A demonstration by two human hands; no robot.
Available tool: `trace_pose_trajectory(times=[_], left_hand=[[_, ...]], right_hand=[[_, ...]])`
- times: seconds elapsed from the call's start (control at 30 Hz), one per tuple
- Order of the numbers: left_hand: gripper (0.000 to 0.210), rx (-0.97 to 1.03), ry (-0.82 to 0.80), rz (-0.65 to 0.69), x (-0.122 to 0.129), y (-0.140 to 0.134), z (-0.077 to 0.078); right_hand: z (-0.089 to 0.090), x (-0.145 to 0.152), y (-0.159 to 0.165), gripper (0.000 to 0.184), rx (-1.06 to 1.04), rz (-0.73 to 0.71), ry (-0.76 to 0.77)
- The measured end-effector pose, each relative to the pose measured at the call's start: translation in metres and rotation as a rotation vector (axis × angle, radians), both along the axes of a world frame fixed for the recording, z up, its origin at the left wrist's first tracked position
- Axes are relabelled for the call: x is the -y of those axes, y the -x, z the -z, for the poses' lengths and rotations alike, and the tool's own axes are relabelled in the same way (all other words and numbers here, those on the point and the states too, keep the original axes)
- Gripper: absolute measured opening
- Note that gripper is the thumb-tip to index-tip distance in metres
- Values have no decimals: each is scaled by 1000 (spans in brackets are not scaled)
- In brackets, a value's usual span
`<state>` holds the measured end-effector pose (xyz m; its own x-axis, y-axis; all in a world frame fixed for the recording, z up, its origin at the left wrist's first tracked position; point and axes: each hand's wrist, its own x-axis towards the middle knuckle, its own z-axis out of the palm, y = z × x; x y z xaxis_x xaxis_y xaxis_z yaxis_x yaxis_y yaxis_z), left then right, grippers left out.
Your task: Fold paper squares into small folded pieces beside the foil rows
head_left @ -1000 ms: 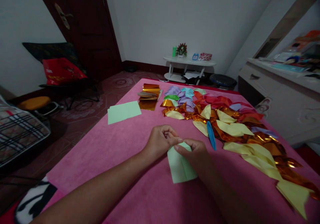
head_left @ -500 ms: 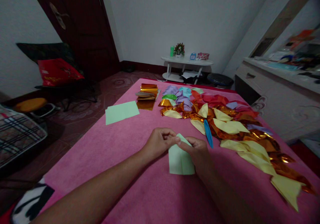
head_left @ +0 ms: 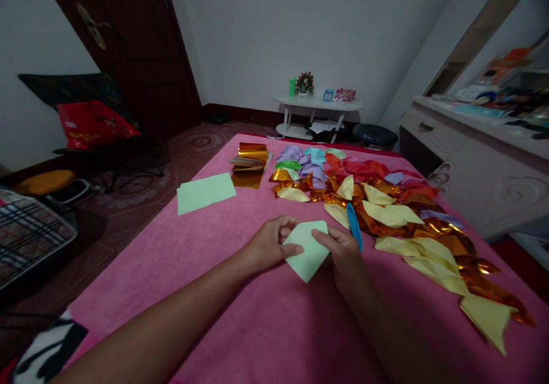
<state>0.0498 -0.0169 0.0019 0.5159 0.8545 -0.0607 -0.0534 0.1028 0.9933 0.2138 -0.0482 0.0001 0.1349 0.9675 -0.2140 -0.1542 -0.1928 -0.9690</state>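
A small pale green sheet of folded paper [head_left: 307,254] is held above the pink cloth, its pointed end toward me. My left hand [head_left: 274,241] pinches its left edge, thumb on top and fingers behind. At the right edge, my right hand [head_left: 344,252] grips it the same way, thumb on the front face. Beyond my left hand lies a stack of flat pale green paper [head_left: 206,194]. Gold foil sheets [head_left: 250,166] are piled behind that stack. A blue folded paper piece [head_left: 354,227] lies just past my right hand.
Folded pieces in yellow paper [head_left: 393,214], gold foil, red and purple spread over the right side of the pink cloth [head_left: 206,315]. A white side table [head_left: 317,103] stands by the wall. To the right is a cluttered dresser [head_left: 472,155]; at left, a chair with a red bag [head_left: 96,124].
The green paper has been turned: its straight edge faced me before, and now a pointed end does. Both hands have shifted their grip to its two sides.
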Motion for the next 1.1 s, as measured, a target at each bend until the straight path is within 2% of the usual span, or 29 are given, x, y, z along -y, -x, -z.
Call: trace_pose_trajectory(times=[0.1, 0.3, 0.4, 0.47, 0.53, 0.6, 0.7, 0.8, 0.93, 1.1], left_hand=[[50, -95, -91, -67, -6, 9, 0], [32, -230, -259, -26, -10, 23, -2], [24, -417, -558, -117, -4, 26, -6], [30, -523, -799, -162, 4, 25, -9], [46, -579, -994, -127, 15, 23, -11], [49, -644, -1120, -72, 24, 19, -10], [37, -735, -1186, -51, 31, 17, -7], [25, -768, -1268, -18, 30, 20, -2], [20, -780, -1408, 75, 28, 23, 3], [23, -822, -1415, 219, 30, 22, 1]], right_hand=[[2, -4, -8, 22, 152, -75, 5], [7, -13, -14, 19, 423, -193, -51], [6, -12, -12, 21, 429, -170, -62], [4, -9, -9, 23, 375, -155, -39], [1, -5, -7, 25, 301, -137, -2], [-1, -2, -5, 26, 225, -124, 19], [-4, -1, -4, 26, 148, -120, 56], [-4, -4, -6, 27, 176, -168, 98], [2, -10, -4, 26, 388, -238, 36], [12, -13, -2, 24, 835, -179, -213]])
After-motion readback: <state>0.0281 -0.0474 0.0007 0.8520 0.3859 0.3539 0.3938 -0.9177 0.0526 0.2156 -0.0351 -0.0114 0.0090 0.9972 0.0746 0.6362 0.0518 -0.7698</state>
